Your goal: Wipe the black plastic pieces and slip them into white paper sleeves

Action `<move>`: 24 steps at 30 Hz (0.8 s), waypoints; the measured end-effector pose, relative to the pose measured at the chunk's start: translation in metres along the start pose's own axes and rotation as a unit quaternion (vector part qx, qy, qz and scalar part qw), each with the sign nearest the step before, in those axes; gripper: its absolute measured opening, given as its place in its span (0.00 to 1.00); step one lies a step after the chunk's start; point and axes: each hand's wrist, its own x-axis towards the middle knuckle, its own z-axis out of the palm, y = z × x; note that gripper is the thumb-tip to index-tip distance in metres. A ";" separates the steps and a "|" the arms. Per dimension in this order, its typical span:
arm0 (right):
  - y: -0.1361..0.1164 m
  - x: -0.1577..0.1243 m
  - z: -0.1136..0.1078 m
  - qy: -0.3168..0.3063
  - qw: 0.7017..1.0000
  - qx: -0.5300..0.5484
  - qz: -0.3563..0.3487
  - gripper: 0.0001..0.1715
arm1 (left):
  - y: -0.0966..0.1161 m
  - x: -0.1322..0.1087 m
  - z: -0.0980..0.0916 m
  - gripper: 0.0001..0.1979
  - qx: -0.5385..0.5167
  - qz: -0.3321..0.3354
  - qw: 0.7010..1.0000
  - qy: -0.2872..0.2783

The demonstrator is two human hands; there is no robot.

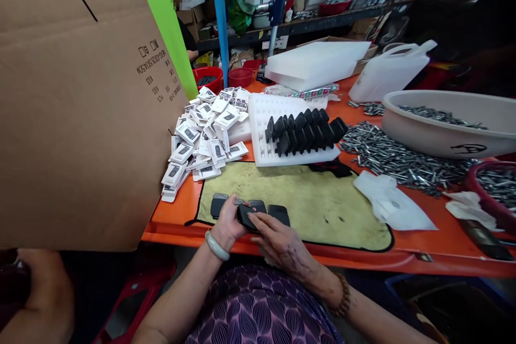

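- I had the left hand [230, 221] at the near edge of the work area, fingers bent and closed around a flat black rounded-rectangle unit [245, 217].
- Right hand [282, 242]: fingers nearly straight and together, tips on top of that unit. I couldn't tell whether its hidden thumb gripped anything.
- Unit sat between both hands, above the front of a yellow-green cloth mat with black edging [322, 193].
- Just beyond the hands I saw a row of similar flat black pieces [220, 206] lying on the mat, one partly hidden by the left hand.
- Past the mat: white foam tray with holes [264, 145], rows of black pieces standing tilted in it.
- Left of tray: heap of small white printed boxes [217, 123], next to a large brown cardboard carton [80, 107].
- Right: loose pile of silvery metal pins [399, 158] on the orange table [177, 212], beside a wide white plastic basin [439, 142] holding more.
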 end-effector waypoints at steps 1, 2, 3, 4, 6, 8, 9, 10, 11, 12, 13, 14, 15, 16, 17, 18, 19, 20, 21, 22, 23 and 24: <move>-0.001 -0.003 0.005 -0.003 1.000 -0.008 -0.007 0.25 | 0.001 -0.002 0.001 0.25 -0.013 0.005 1.000 0.022; -0.001 -0.005 0.008 -0.002 1.000 -0.008 -0.008 0.26 | 0.002 -0.005 0.002 0.25 -0.026 0.010 0.999 0.036; 0.000 -0.005 0.010 -0.001 1.000 0.004 -0.006 0.26 | 0.002 -0.007 0.003 0.24 -0.038 0.010 0.998 0.041; 0.003 -0.003 0.010 -0.002 1.000 0.027 0.003 0.26 | 0.001 -0.009 0.003 0.24 -0.042 0.009 0.998 0.035; 0.009 0.008 0.005 -0.013 0.994 0.095 0.054 0.22 | 0.000 -0.011 0.001 0.23 -0.028 0.006 1.000 0.001; 0.020 0.027 -0.003 -0.022 0.977 0.156 0.146 0.16 | 0.002 -0.010 -0.006 0.20 0.023 0.024 0.999 -0.031; 0.027 0.039 -0.006 -0.024 0.965 0.177 0.190 0.15 | 0.005 -0.009 -0.012 0.17 0.058 0.056 0.996 -0.034; 0.036 0.052 -0.008 -0.030 0.955 0.194 0.223 0.14 | 0.008 -0.008 -0.018 0.14 0.100 0.109 0.989 -0.024; 0.045 0.066 -0.008 -0.043 0.947 0.206 0.243 0.14 | 0.013 -0.005 -0.025 0.12 0.147 0.178 0.973 -0.003; 0.055 0.079 -0.006 -0.063 0.942 0.214 0.250 0.13 | 0.018 -0.003 -0.033 0.10 0.198 0.256 0.946 0.025; 0.065 0.092 -0.002 -0.084 0.940 0.216 0.251 0.13 | 0.024 0.000 -0.040 0.08 0.252 0.329 0.908 0.057; 0.075 0.105 0.005 -0.108 0.939 0.206 0.252 0.12 | 0.030 0.002 -0.047 0.06 0.310 0.387 0.864 0.087; 0.084 0.117 0.014 -0.128 0.940 0.186 0.254 0.12 | 0.035 0.004 -0.054 0.06 0.370 0.430 0.816 0.115; 0.091 0.128 0.025 -0.145 0.942 0.162 0.257 0.12 | 0.040 0.006 -0.060 0.06 0.426 0.458 0.767 0.141; 0.097 0.137 0.036 -0.157 0.943 0.138 0.259 0.12 | 0.043 0.008 -0.066 0.07 0.479 0.476 0.720 0.160; 0.102 0.145 0.048 -0.164 0.944 0.117 0.260 0.12 | 0.045 0.009 -0.072 0.09 0.530 0.486 0.674 0.170; 0.104 0.150 0.059 -0.167 0.946 0.100 0.260 0.12 | 0.045 0.011 -0.077 0.12 0.576 0.490 0.632 0.171; 0.104 0.154 0.069 -0.167 0.947 0.086 0.260 0.11 | 0.044 0.012 -0.082 0.15 0.617 0.489 0.594 0.167; 0.103 0.156 0.078 -0.164 0.949 0.074 0.260 0.12 | 0.042 0.014 -0.086 0.17 0.653 0.484 0.561 0.158; 0.100 0.155 0.085 -0.160 0.951 0.057 0.259 0.12 | 0.038 0.016 -0.090 0.18 0.683 0.479 0.532 0.148; 0.096 0.154 0.091 -0.156 0.953 0.039 0.257 0.13 | 0.035 0.018 -0.093 0.19 0.707 0.474 0.506 0.140; 0.093 0.151 0.095 -0.152 0.955 0.020 0.255 0.13 | 0.031 0.021 -0.096 0.20 0.725 0.472 0.483 0.137</move>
